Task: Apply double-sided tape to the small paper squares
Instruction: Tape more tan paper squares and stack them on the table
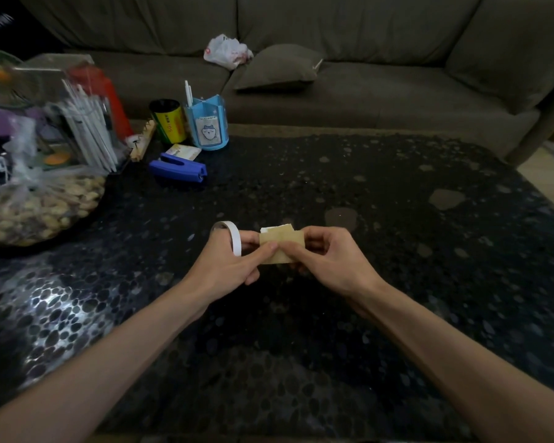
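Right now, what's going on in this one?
A person holds a tan paper piece above the dark table, pinched between both hands: left hand on its left side, right hand on its right. A loop of white tape curls up from the left hand. The blue stapler and pen holder sit farther back.

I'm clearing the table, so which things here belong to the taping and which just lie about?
In the job: tan paper squares, pinched by left hand and right hand; white tape strip.
Lying about: blue stapler, blue pen holder, yellow can, bag of nuts.
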A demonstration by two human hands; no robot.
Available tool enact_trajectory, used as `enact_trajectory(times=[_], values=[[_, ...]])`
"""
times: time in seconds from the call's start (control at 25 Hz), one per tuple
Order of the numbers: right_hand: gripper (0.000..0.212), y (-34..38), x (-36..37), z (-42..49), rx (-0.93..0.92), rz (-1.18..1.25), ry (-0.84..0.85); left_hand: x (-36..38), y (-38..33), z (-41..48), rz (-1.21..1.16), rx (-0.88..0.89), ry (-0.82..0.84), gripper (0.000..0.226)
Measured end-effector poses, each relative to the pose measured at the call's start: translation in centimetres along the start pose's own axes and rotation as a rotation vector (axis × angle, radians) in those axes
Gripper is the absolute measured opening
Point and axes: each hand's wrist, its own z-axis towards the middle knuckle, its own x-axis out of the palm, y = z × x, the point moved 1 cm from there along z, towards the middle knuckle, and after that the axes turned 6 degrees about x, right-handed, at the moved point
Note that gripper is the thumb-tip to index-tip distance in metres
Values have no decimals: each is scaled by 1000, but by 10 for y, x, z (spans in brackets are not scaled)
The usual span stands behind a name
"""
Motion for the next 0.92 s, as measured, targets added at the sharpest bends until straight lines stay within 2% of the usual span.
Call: enact_trajectory(times=[0.4,0.56,0.72,0.8,0.92], values=[[13,2,-2,-3,84,44,-32,-1,4,1,-11,-44,-49,21],[14,-3,-18,3,165,57,-274,0,5,5,-48,-131,-29,23],[26,-17,-69,20,213,-77,-581,1,-2,10,-109,-302,-11,9],[31,-25,-85,28,235,-162,-667,-1,-5,13,-189,-284,30,11],[36,-36,-92,35,239,-315,-711,-6,-7,9,-145,-204,176,21]])
